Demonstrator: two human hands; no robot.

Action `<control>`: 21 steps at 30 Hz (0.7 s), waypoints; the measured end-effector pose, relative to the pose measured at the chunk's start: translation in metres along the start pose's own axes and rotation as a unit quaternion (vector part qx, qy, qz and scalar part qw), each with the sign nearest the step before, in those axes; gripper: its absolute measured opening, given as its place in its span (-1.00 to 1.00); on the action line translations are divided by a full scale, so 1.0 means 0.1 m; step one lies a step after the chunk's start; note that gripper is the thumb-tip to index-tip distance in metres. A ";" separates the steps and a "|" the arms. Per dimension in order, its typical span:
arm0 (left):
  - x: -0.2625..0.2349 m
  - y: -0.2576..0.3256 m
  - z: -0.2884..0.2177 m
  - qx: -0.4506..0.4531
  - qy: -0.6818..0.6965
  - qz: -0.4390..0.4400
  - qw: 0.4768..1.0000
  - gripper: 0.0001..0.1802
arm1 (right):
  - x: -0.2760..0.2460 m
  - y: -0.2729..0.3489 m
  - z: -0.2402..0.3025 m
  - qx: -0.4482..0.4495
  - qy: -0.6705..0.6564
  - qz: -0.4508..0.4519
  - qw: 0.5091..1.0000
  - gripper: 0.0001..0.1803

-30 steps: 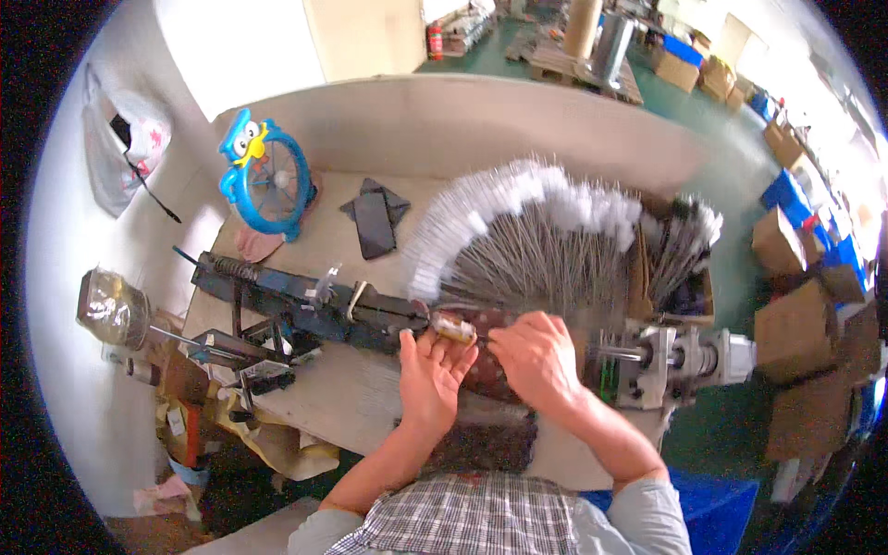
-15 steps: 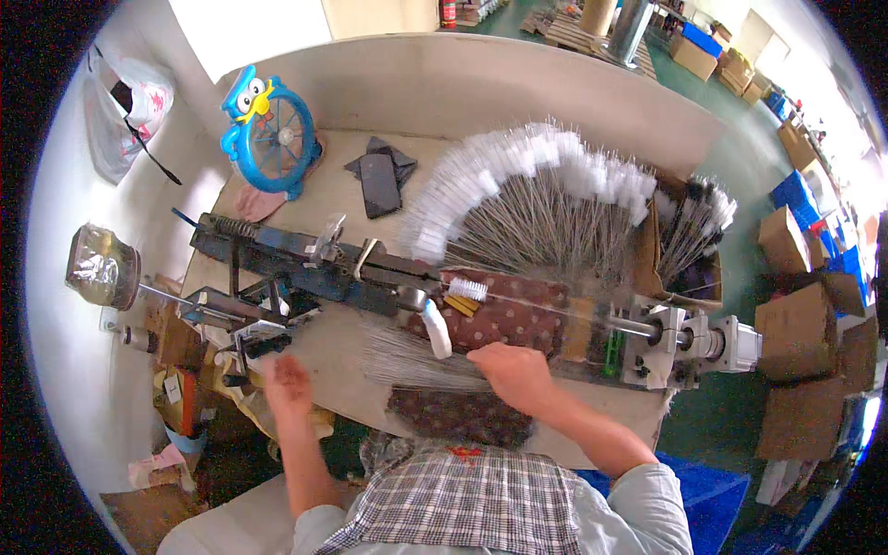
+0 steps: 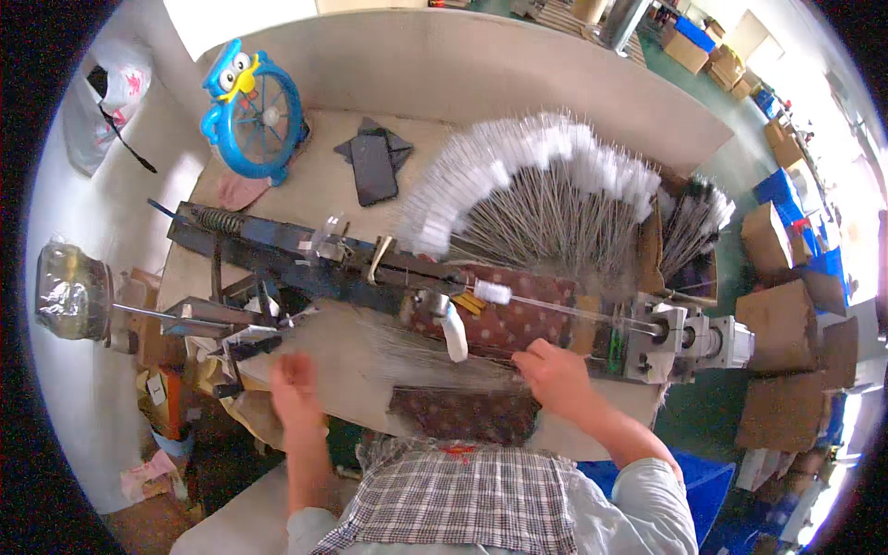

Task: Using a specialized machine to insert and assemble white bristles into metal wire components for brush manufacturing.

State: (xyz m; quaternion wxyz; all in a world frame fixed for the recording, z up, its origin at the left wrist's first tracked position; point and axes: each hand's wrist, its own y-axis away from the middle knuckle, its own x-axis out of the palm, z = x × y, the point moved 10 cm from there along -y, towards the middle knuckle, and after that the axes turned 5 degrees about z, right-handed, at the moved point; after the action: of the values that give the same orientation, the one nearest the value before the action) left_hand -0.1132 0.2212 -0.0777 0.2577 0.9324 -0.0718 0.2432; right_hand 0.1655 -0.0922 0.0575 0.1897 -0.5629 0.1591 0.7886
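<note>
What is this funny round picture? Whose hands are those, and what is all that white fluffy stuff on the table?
The picture comes from a camera on a person's head, looking down, so the edges bend. The left hand hangs open over the table, blurred. The right hand rests on a pile of thin wires. Behind it lies a long dark metal machine. The fluffy stuff is a fan of wire brushes with white tips. A blue toy fan and a dark phone lie there too.

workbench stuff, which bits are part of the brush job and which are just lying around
In use: long dark machine, thin wires by the right hand, fan of white-tipped brushes, left hand.
Lying about: blue cartoon fan, dark phone, cardboard boxes.
</note>
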 end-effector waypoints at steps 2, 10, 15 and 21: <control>0.90 0.45 0.27 0.046 -0.310 0.186 0.931 -0.63 | 0.03 0.02 -0.10 0.011 0.004 0.024 1.000 -0.73; 2.95 1.97 0.89 -0.270 0.082 0.381 0.880 -0.69 | -0.08 0.03 -0.17 -0.005 -0.015 -0.009 1.000 -0.78; 2.50 1.61 0.36 -0.320 0.087 0.351 0.876 -0.45 | -0.27 0.15 -0.14 0.046 0.044 0.063 0.996 -0.75; 2.51 2.21 0.60 -0.314 -0.209 0.519 0.767 -0.62 | -1.56 0.45 -0.54 0.022 0.110 -0.168 0.979 -0.75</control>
State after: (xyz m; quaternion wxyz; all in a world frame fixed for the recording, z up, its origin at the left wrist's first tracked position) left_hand 0.0738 -0.0016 0.0988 0.3490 0.6482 -0.6689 0.1032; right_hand 0.2346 -0.1757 0.1897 0.3132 -0.6605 0.0995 0.6751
